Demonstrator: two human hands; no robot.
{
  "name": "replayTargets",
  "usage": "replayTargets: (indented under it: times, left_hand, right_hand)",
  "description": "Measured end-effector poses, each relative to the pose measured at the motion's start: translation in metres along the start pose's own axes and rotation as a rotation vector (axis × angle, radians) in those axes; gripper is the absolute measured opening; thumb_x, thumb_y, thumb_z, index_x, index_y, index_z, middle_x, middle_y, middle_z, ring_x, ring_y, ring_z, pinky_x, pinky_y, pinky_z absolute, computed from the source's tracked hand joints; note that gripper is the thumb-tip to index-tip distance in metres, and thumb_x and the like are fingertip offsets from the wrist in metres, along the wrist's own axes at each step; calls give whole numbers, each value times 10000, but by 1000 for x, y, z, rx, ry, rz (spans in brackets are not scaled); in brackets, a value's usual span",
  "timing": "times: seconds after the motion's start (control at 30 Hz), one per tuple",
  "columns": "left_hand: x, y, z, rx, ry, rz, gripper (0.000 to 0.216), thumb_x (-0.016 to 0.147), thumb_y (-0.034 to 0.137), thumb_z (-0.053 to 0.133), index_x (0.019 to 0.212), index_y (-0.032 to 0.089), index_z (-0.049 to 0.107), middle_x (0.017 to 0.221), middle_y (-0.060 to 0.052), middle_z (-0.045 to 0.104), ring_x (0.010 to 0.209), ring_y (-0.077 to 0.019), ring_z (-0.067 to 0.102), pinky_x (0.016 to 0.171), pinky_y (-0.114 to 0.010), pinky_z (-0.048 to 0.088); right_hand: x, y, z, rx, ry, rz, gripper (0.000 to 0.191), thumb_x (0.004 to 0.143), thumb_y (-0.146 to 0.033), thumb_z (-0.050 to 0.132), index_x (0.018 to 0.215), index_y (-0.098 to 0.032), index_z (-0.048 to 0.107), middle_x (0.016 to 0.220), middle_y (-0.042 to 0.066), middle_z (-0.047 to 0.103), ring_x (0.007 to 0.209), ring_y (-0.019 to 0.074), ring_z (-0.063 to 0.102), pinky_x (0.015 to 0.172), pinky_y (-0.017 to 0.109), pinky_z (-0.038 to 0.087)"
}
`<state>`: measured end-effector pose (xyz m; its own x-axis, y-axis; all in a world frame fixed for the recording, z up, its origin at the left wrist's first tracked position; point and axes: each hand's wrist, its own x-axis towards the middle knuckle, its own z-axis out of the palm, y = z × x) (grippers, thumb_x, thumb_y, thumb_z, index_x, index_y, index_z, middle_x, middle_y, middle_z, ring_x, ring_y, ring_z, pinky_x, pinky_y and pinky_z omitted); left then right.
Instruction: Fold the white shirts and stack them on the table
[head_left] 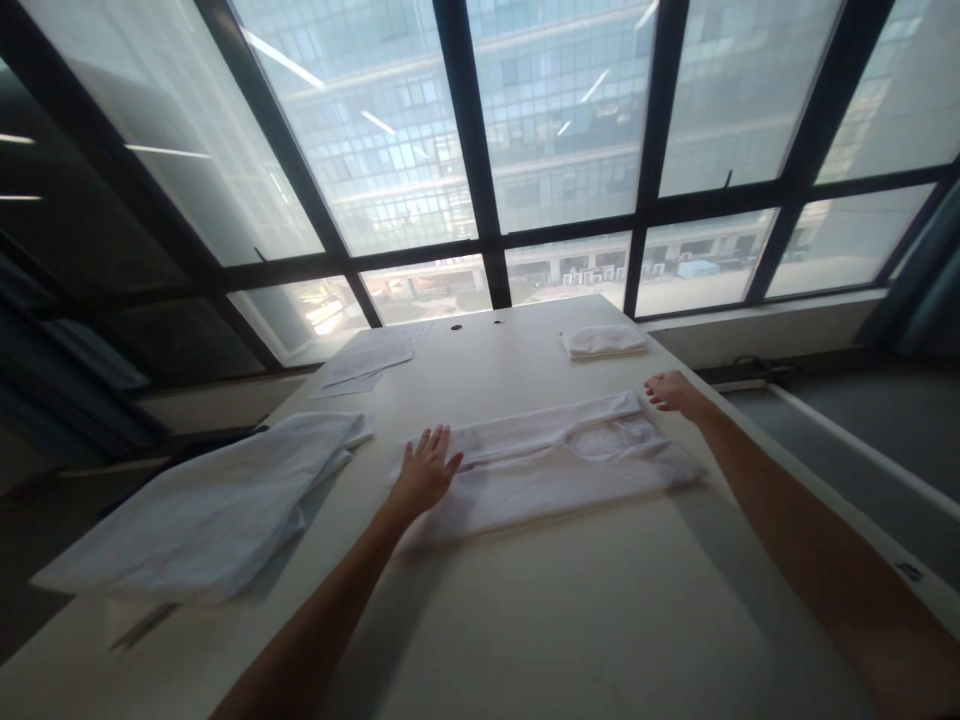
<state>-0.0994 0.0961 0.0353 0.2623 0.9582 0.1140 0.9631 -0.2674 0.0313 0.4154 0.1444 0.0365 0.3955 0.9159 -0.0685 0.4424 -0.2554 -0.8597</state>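
Observation:
A white garment point(547, 470), folded into a long strip with its neckline showing, lies across the middle of a pale table point(570, 620). My left hand point(426, 472) rests flat on the garment's left end with its fingers stretched out. My right hand point(673, 392) touches the far right corner of the garment, fingers curled down onto the cloth; nothing is lifted.
A loose pile of white garments point(225, 505) hangs over the table's left edge. A small folded white garment point(604, 341) sits at the far right. Sheets of paper point(369, 358) lie at the far left. Large windows stand behind the table; floor drops off to the right.

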Motion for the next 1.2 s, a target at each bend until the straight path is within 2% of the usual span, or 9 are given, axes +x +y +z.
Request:
replayTargets:
  times: [0.17, 0.23, 0.33, 0.47, 0.57, 0.7, 0.8, 1.0, 1.2]
  left_hand:
    - [18, 104, -11, -231, -45, 298, 663, 1030, 479, 411, 1578, 111, 357, 1624, -167, 366, 1523, -290, 309, 1234, -453, 276]
    - [27, 141, -6, -300, -29, 393, 629, 1029, 450, 428, 1567, 127, 387, 1626, -145, 373, 1522, -276, 315, 1242, -424, 265]
    - [38, 174, 12, -345, -20, 434, 561, 1043, 364, 391, 1564, 157, 396, 1634, -114, 370, 1528, -273, 299, 1245, -450, 253]
    - [44, 180, 39, -378, -31, 414, 546, 1058, 325, 339, 1571, 142, 375, 1625, -124, 383, 1525, -265, 308, 1256, -480, 213]
    - [45, 176, 48, -408, -34, 417, 531, 1064, 299, 328, 1567, 139, 380, 1617, -128, 396, 1526, -257, 306, 1263, -480, 190]
    - [47, 175, 47, -500, -9, 412, 432, 1040, 231, 398, 1440, 180, 555, 1523, -110, 533, 1467, -262, 412, 1242, -464, 248]
    - [49, 174, 43, -610, 59, 402, 287, 999, 222, 504, 1212, 190, 694, 1318, -112, 667, 1259, -252, 598, 1126, -382, 413]
    - [51, 168, 39, -662, 74, 470, 123, 934, 182, 598, 999, 199, 702, 1101, -84, 655, 1051, -230, 630, 967, -328, 487]
    - [50, 170, 37, -660, 83, 346, 148, 978, 200, 534, 1045, 212, 665, 1024, -73, 708, 999, -236, 650, 912, -337, 491]
  right_hand:
    - [-9, -4, 1, -224, -32, 24, 187, 869, -280, 726, 800, -118, 665, 707, 122, 686, 660, 239, 692, 662, 376, 585]
    - [-16, -9, 9, -319, 12, -62, 135, 879, -244, 699, 904, -111, 700, 899, 172, 719, 917, 298, 708, 839, 414, 571]
    - [-33, -9, 29, -436, 67, -241, 343, 892, -252, 682, 1218, -145, 676, 1318, 205, 624, 1318, 341, 517, 1103, 458, 416]
    - [-53, 5, 61, -778, 22, -476, 610, 982, -404, 552, 1544, -206, 424, 1628, 191, 334, 1508, 371, 244, 1181, 618, 239]
    - [-53, 12, 75, -840, 13, -529, 668, 1019, -484, 444, 1616, -225, 288, 1695, 157, 191, 1555, 363, 110, 1189, 667, 152]
    - [-32, 10, 65, -646, 167, -486, 550, 1021, -370, 422, 1515, -135, 474, 1566, 199, 446, 1466, 312, 369, 1205, 499, 266]
    - [-15, 12, 47, -566, 218, -352, 464, 986, -267, 441, 1350, -41, 618, 1332, 234, 647, 1275, 290, 580, 1130, 384, 382]
    - [-9, 27, 34, -504, 184, -257, 353, 941, -215, 483, 1162, -118, 739, 1141, 157, 753, 1045, 245, 698, 925, 284, 488]
    - [-15, 27, 44, -508, 199, -311, 363, 938, -208, 482, 1187, -131, 735, 1159, 147, 749, 1067, 234, 681, 947, 274, 468]
